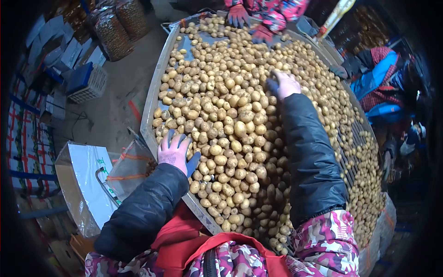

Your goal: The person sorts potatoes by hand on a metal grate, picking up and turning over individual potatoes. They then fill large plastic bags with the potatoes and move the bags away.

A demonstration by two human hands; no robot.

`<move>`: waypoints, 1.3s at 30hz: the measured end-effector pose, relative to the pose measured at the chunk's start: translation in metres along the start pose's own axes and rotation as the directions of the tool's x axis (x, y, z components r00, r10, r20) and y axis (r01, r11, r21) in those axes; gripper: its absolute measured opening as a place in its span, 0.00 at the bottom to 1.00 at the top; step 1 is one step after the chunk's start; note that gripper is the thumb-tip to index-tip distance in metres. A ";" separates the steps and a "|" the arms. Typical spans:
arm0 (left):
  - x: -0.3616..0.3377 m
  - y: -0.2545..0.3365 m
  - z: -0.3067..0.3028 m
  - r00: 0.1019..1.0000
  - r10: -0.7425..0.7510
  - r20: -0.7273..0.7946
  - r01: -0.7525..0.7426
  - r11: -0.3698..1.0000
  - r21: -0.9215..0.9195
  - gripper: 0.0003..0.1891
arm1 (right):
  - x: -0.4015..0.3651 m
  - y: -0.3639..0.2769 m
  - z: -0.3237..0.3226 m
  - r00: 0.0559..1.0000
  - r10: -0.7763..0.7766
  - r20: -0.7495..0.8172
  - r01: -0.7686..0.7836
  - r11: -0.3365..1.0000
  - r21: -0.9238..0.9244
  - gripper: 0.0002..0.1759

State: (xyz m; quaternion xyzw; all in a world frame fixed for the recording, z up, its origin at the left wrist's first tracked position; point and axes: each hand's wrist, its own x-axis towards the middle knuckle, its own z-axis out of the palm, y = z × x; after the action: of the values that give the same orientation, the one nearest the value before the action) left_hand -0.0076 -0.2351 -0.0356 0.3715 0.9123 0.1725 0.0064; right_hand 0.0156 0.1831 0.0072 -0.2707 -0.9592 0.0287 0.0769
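A thick layer of small, earth-dusted potatoes (237,129) covers a metal-rimmed sorting table (154,87). My left hand (174,151), in a pink glove with dark fingers, rests on the potatoes just inside the left rim, its fingers spread. Further out over the pile, my right hand (285,85) reaches among the potatoes in a matching glove. Its thumb and fingers are apart, slightly blurred, and I see nothing held in them. Dark sleeve covers reach up both of my forearms.
Across the table a co-worker's two gloved hands (238,16) touch the potatoes. Another person (380,81) in blue and red check is at the right side. Slatted bars (348,159) run along the table's right part. An open carton (90,180), a crate (87,83) and filled sacks (113,34) stand left.
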 end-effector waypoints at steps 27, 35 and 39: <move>0.015 -0.025 0.031 0.998 0.037 0.043 -0.045 0.977 0.210 0.25 | -0.533 0.043 -0.094 0.656 0.393 -0.645 -0.317 0.918 0.236 0.20; 0.013 -0.020 0.027 0.997 0.033 0.067 -0.053 0.946 0.319 0.25 | -0.881 0.191 -0.106 -0.494 0.787 -0.371 -0.590 0.010 0.807 0.38; 0.013 -0.017 0.026 0.995 0.002 0.103 -0.038 0.937 0.347 0.26 | -0.950 0.223 -0.086 -0.489 0.806 -0.332 -0.781 -0.235 0.579 0.44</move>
State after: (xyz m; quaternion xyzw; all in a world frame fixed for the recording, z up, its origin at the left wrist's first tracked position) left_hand -0.0246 -0.2296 -0.0634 0.3843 0.9230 -0.0106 -0.0153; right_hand 0.9442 -0.1232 -0.0554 -0.8992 -0.2438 -0.0044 0.3634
